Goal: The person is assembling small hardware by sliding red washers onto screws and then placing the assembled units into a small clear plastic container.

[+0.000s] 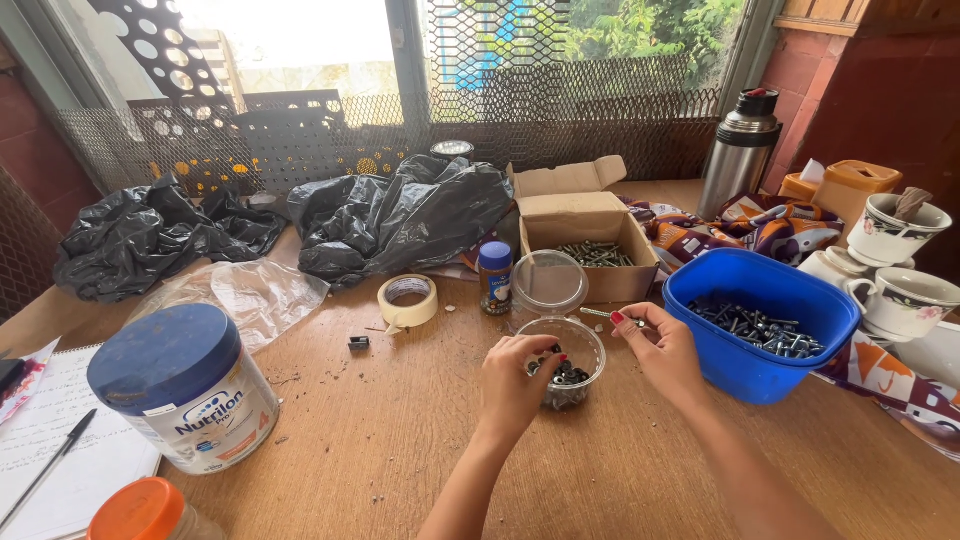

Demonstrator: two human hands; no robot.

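Centrally, both hands at clear tub (570, 372), blue bin (760, 320) just beside.

A worn wooden worktop (400, 440) stands against a wide window (300, 45) covered with dark expanded-metal mesh (600, 90). Bright daylight pours through the glass, with green foliage (650, 25) visible outside on the right. A grey window post (405, 50) divides the panes. Red-painted wall (890, 110) closes the room on the right, below a strip of timber (860, 12), and a darker red wall (25, 150) shows on the left. Soft, even light falls across the scuffed wood.
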